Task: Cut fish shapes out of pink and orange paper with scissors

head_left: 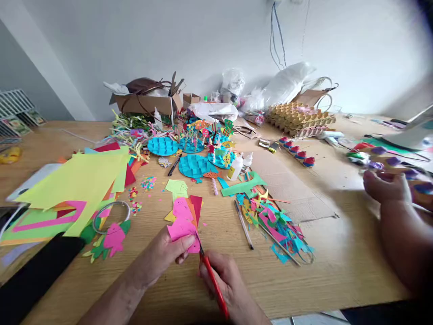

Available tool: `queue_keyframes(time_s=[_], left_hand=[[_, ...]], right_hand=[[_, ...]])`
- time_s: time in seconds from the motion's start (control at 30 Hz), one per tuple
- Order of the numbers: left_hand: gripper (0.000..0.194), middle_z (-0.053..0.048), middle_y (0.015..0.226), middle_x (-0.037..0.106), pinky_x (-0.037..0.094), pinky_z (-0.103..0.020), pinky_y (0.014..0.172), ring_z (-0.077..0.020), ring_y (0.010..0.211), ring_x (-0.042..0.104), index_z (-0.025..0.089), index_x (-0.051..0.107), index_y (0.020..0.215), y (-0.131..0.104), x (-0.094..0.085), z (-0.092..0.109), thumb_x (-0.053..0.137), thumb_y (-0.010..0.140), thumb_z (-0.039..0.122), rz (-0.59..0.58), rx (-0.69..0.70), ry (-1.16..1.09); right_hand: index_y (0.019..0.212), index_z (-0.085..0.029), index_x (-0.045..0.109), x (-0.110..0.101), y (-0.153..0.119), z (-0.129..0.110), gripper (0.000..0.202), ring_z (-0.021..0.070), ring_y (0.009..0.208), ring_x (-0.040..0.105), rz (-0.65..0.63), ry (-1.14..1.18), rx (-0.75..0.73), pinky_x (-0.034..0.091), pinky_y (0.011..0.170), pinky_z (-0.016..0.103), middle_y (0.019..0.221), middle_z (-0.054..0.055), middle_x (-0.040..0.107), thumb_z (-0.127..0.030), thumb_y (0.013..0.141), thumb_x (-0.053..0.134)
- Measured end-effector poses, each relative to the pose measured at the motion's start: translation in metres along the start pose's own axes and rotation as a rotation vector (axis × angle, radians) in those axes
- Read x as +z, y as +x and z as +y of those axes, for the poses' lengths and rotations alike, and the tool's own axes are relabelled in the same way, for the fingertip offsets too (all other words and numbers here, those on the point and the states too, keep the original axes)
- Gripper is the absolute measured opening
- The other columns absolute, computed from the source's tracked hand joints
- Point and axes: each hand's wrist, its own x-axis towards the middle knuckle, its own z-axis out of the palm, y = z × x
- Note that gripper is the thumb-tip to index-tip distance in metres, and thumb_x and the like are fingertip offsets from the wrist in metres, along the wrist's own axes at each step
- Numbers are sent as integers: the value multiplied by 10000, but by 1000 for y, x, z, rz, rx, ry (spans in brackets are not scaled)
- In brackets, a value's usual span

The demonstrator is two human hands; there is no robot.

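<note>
Between its thumb and fingers my left hand (177, 248) pinches a piece of pink paper (181, 228) with a drawn outline on it. My right hand (225, 275) is wrapped round red-handled scissors (214, 282), whose blades meet the right edge of the pink paper. Just beyond lie a pink cut-out (182, 208), a light green paper fish (176, 186) and a dark red paper piece (196, 205). Left of my left hand, a finished pink paper fish (114, 237) rests on green cut-outs, beside a silver ring (111, 217).
Coloured paper sheets (77, 176) pile up at the left. A pen (244, 225) and colourful paper scraps (280, 225) lie right of centre, beside cardboard (287, 185). Blue discs (196, 166) and glue bottles (235, 167) stand farther back. Another person's hand (389, 187) is at the right.
</note>
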Motion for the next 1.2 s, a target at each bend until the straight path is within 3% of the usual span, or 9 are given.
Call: queue_keyframes(time_s=[1.2], left_hand=[[270, 48, 504, 403, 305, -229, 477, -95, 484, 354, 179, 440, 562, 0, -1, -1, 471, 759, 361, -54, 6, -36]], right_hand=[[580, -181, 365, 0, -2, 0, 297, 82, 514, 280, 8, 18, -19, 259, 481, 194, 565, -57, 310, -230, 865, 435]])
